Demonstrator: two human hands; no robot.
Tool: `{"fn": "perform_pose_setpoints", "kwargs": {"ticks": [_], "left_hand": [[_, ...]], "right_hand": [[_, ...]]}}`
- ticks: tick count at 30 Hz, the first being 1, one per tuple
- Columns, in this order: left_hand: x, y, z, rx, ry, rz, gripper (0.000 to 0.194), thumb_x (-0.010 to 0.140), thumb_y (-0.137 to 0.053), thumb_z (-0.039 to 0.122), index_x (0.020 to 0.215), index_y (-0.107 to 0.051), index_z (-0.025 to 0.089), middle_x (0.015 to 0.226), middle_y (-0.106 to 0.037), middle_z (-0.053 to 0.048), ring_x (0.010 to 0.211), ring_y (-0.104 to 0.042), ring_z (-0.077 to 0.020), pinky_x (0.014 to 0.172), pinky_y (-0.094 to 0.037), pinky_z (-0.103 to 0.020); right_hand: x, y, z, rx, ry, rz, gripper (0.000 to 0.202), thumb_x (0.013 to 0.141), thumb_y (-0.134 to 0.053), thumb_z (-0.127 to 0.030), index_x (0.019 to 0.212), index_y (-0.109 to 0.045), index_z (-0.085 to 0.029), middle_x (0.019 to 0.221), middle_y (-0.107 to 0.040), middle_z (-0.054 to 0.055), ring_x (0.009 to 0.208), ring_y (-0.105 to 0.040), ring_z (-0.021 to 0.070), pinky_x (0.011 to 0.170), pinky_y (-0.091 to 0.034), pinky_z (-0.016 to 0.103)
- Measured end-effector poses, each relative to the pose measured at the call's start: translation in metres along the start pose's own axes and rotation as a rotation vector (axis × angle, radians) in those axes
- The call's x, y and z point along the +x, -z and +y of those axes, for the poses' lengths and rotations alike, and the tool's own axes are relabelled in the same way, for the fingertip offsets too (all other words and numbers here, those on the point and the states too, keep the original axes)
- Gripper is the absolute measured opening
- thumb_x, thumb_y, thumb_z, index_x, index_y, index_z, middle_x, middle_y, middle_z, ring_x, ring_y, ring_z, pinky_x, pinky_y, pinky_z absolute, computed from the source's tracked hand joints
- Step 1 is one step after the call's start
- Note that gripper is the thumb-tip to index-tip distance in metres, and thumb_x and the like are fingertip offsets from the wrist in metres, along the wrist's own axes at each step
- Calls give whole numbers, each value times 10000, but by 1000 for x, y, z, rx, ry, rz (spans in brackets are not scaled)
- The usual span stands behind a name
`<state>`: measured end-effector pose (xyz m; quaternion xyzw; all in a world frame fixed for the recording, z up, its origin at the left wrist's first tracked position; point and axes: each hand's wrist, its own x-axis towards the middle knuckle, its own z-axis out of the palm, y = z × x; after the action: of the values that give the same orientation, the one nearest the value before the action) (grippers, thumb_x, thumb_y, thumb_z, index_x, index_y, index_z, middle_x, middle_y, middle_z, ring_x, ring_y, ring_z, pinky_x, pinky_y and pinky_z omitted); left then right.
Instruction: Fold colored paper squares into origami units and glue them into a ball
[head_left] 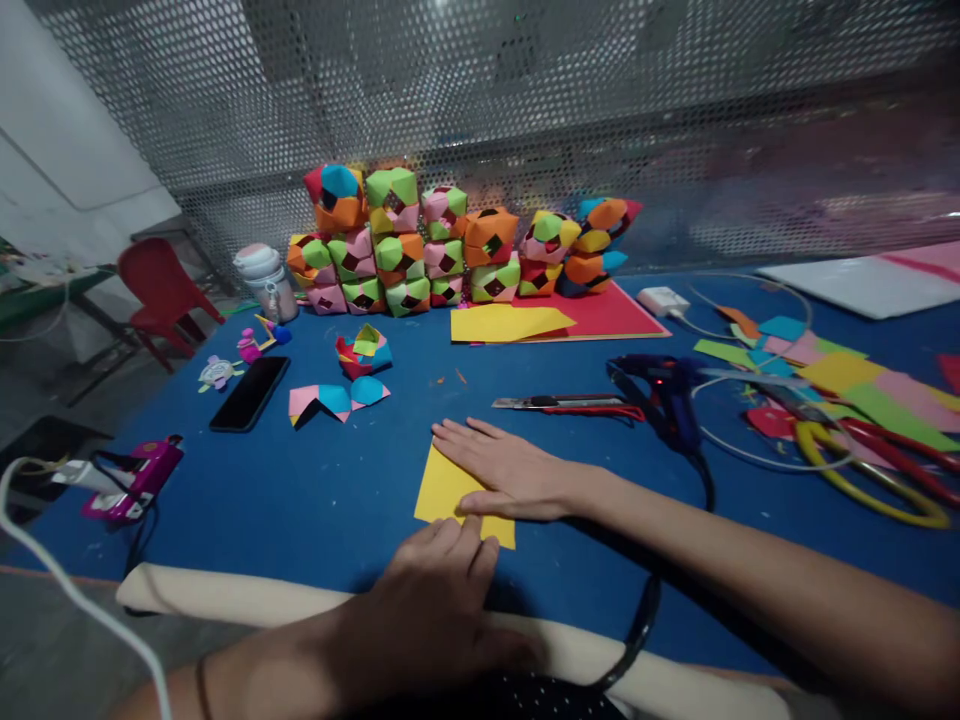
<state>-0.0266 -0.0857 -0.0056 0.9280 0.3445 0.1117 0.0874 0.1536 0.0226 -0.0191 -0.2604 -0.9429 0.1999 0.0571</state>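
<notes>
A square of yellow paper (439,487) lies on the blue table in front of me. My right hand (517,470) rests flat on its upper right part, palm down, with the fingers stretched toward the far left corner. At the near edge, the bent fingertips of my left hand (442,585) touch the sheet, while its thumb stands apart, lower down. Beyond my right hand lies a box cutter (566,404) with a red handle. A dark blue glue gun (667,395) with a small red light stands right of the cutter.
Stacked folded-paper blocks (397,255) line the mesh wall behind. Yellow paper sheets (510,323) lie on a red folder (615,315). At left are a phone (251,393), folded pieces (322,400) and a purple power strip (139,482). Scissors (862,470) and paper strips (892,390) lie right.
</notes>
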Motion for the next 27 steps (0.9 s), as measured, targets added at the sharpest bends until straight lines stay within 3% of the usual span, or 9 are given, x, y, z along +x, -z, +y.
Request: {"fn": "perform_pose_setpoints", "kwargs": {"ticks": [6, 10, 14, 18, 20, 22, 24, 27], "left_hand": [[1, 7, 0, 78, -32, 10, 581, 826, -373, 619, 1055, -577, 126, 1068, -608, -159, 879, -575, -232, 724, -503, -364], [10, 14, -4, 152, -44, -91, 490, 826, -441, 558, 1044, -584, 143, 1115, -593, -148, 916, -566, -271, 682, -510, -387], [22, 21, -10, 94, 0, -150, 327, 861, -455, 455, 932, -619, 181, 926, -625, -70, 876, -567, -234, 695, -495, -365], [30, 24, -19, -58, 55, -160, 223, 875, -462, 338, 900, -634, 199, 884, -624, -32, 848, -581, -183, 712, -474, -304], [34, 26, -26, -159, 74, -109, 190, 871, -463, 278, 905, -630, 194, 887, -619, -30, 830, -579, -163, 719, -464, -283], [41, 31, -37, -259, 123, 39, 172, 857, -474, 238, 944, -613, 184, 936, -608, -46, 884, -562, -168, 785, -452, -305], [51, 36, -50, -370, 243, 247, 234, 833, -512, 247, 1050, -571, 181, 1059, -579, -78, 1000, -526, -199, 876, -421, -361], [65, 39, -67, -750, 444, 373, 416, 774, -608, 304, 1160, -502, 191, 1226, -524, -105, 1065, -526, -212, 891, -427, -351]], "right_hand": [[-23, 1, 8, -76, -39, 8, 770, 865, -326, -616, 1445, -161, -138, 1503, -162, 126, 1388, -112, 233, 1120, -33, 468], [-32, 3, -1, -155, -198, 138, 639, 899, -341, -523, 1398, -314, -123, 1441, -339, 141, 1316, -306, 261, 1060, -238, 447], [-28, 3, -18, -306, -407, 313, 419, 874, -440, -391, 1159, -565, -110, 1065, -607, 155, 972, -530, 289, 822, -401, 424], [-26, 1, -22, -225, -441, 342, 175, 819, -521, -311, 857, -609, -165, 817, -578, 85, 786, -513, 225, 693, -387, 348], [-26, 0, -20, -59, -433, 388, 79, 775, -549, -253, 794, -562, -178, 792, -560, 53, 763, -502, 196, 677, -386, 316], [-27, 1, -18, 181, -423, 424, 40, 759, -537, -222, 766, -518, -188, 751, -551, 22, 710, -501, 168, 635, -390, 286], [-28, 5, -18, 445, -418, 446, 43, 764, -520, -230, 767, -499, -192, 715, -555, 2, 660, -508, 150, 593, -396, 266], [-29, 12, -18, 729, -444, 480, 84, 749, -542, -258, 783, -518, -184, 706, -573, -7, 641, -531, 142, 577, -412, 257]]}}
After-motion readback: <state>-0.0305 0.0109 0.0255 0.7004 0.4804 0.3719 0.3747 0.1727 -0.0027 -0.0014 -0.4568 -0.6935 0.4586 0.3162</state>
